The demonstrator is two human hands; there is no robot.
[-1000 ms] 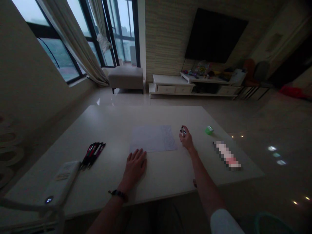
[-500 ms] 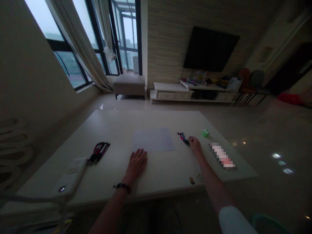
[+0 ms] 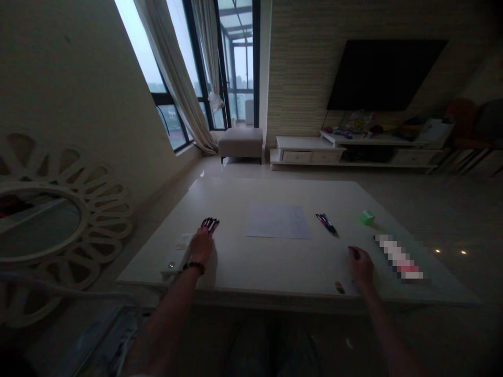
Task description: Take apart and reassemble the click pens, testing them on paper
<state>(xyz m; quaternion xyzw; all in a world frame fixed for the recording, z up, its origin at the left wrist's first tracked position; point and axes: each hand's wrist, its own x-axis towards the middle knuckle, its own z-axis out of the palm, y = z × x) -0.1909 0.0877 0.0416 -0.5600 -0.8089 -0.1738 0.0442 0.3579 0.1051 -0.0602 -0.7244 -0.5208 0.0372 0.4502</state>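
My left hand (image 3: pixel 201 246), with a dark bracelet at the wrist, reaches to a bunch of pens (image 3: pixel 211 225) on the left of the white table (image 3: pixel 236 267). Its fingers close over the pens' near ends and are partly hidden. Over the right part of the table is my right hand (image 3: pixel 362 266), fingers loosely curled in, with nothing visible in them. A smaller group of pens (image 3: pixel 327 225) lies beyond it. Between the two groups rests a sheet of paper (image 3: pixel 278 221) with writing along its right side.
A white box (image 3: pixel 178 257) lies beside my left forearm. On the right are a green object (image 3: pixel 367 217) and a blurred-out long item (image 3: pixel 398 257). A small brownish object (image 3: pixel 339 287) sits near the front edge. A round framed mirror (image 3: pixel 39 225) stands at left.
My left hand has left the paper's edge and moved left to the pens. My right hand set pens down right of the paper, then drew back toward me. The view has turned left.
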